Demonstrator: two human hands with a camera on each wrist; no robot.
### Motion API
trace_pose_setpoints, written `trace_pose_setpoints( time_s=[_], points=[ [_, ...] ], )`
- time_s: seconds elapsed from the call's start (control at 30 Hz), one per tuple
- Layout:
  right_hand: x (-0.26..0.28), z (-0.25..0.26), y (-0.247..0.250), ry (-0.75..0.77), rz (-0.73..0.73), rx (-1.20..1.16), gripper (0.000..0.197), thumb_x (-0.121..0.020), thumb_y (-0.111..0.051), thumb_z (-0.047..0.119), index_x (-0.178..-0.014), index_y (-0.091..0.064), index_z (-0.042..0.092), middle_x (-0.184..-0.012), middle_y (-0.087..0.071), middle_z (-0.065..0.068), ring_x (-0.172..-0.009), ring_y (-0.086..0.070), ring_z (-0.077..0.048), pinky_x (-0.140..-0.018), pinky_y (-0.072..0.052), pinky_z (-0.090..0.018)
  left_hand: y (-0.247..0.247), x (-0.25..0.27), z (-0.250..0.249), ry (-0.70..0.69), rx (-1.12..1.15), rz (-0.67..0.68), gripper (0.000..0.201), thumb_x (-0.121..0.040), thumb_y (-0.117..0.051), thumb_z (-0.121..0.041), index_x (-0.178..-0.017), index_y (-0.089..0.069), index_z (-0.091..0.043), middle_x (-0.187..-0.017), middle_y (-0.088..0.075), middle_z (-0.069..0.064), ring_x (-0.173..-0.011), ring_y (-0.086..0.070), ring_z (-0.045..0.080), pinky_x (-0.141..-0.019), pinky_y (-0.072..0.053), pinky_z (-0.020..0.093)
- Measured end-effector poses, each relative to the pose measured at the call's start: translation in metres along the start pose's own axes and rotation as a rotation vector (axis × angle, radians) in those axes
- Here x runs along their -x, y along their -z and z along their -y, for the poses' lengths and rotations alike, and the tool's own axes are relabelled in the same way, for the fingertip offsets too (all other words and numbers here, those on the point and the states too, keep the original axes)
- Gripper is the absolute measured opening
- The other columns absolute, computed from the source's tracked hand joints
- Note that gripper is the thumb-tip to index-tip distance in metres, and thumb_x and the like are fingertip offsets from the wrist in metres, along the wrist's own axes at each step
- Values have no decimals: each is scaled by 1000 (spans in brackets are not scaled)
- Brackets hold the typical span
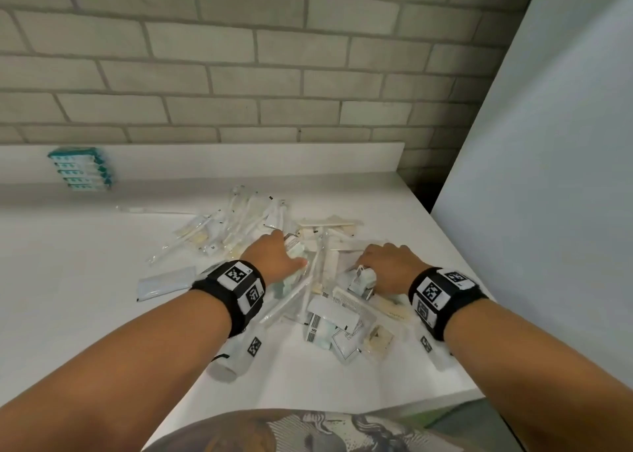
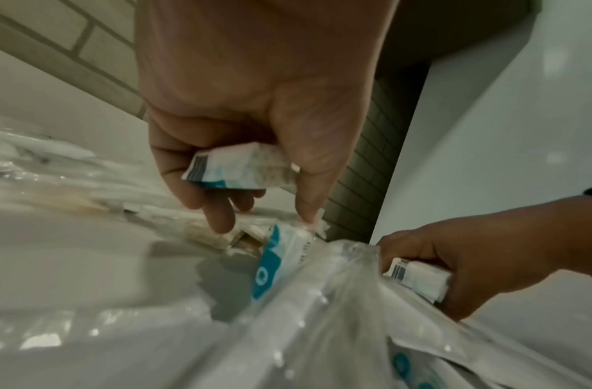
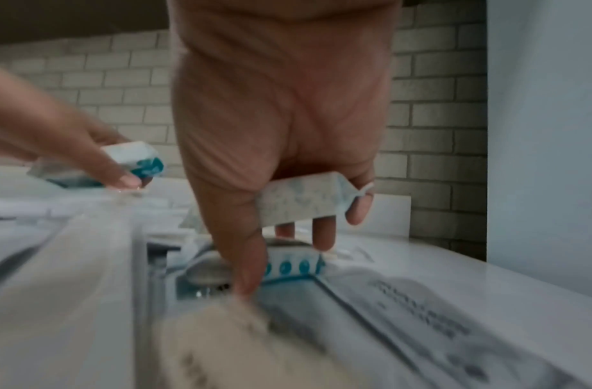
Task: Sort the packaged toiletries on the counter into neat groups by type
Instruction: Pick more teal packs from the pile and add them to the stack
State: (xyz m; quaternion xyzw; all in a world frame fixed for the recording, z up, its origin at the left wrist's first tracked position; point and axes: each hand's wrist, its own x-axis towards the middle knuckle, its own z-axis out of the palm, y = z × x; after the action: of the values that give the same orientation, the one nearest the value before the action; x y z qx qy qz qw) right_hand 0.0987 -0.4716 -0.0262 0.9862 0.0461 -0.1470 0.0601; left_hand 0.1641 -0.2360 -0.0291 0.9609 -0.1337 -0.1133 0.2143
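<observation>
A heap of packaged toiletries (image 1: 274, 256) lies on the white counter (image 1: 85, 280): clear-wrapped toothbrushes, combs, sachets and small white-and-teal soap packets. My left hand (image 1: 274, 256) is over the heap's middle, curled round a teal soap packet (image 2: 237, 168). Its thumb tip touches a second teal packet (image 2: 274, 265) in the pile. My right hand (image 1: 387, 266) is at the heap's right side and grips another soap packet (image 3: 304, 200), seen too from the head as a white packet (image 1: 363, 280). A further teal packet (image 3: 294, 265) lies under the right fingers.
A neat row of teal soap packets (image 1: 82, 170) stands against the backsplash at the back left. A white sachet (image 1: 164, 282) lies left of the heap. A tall white panel (image 1: 548, 177) bounds the counter on the right. The brick wall (image 1: 239, 74) is behind.
</observation>
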Motion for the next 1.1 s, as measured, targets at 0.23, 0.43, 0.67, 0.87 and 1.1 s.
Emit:
trace_pose_setpoints(
  time_s=[0.23,0.43,0.67,0.87,1.1],
  points=[
    [-5,-4,6,-57,-118,70,44,-83,-62,37,-122,-51,21,-121,-53,-2,-112,-45,-25,-93,-36,-40,2,-1,14,82,-32,-70,74,-81,-68,-52,-133,-39,-9,-126,-51,11,-111,-56,26,-85,-46,32],
    [10,19,44,-150,-219,-71,49,-84,-60,41,-124,-45,17,-117,-58,-3,-104,-53,-25,-86,-39,-38,3,6,25,97,-82,-114,57,-86,-63,-42,-125,-41,-8,-115,-56,10,-99,-59,26,-77,-48,32],
    [36,71,34,283,301,-485,55,-79,-75,35,-125,-47,27,-111,-58,11,-102,-57,-17,-84,-48,-30,-9,10,19,7,-92,17,65,-75,-76,-46,-119,-43,-11,-113,-53,7,-94,-53,21,-72,-42,29],
    [26,48,27,110,199,-508,50,-79,-73,21,-120,-45,24,-95,-60,8,-82,-60,-14,-62,-46,-23,-10,16,27,-28,-119,8,46,-80,-71,-30,-113,-44,-13,-105,-58,6,-83,-54,18,-65,-41,25],
    [31,40,25,142,92,-415,48,-74,-79,28,-114,-56,40,-106,-55,11,-96,-55,-15,-79,-49,-31,8,18,32,6,101,64,48,-86,-62,-35,-126,-42,-15,-105,-59,2,-88,-58,19,-66,-45,28]
  ],
)
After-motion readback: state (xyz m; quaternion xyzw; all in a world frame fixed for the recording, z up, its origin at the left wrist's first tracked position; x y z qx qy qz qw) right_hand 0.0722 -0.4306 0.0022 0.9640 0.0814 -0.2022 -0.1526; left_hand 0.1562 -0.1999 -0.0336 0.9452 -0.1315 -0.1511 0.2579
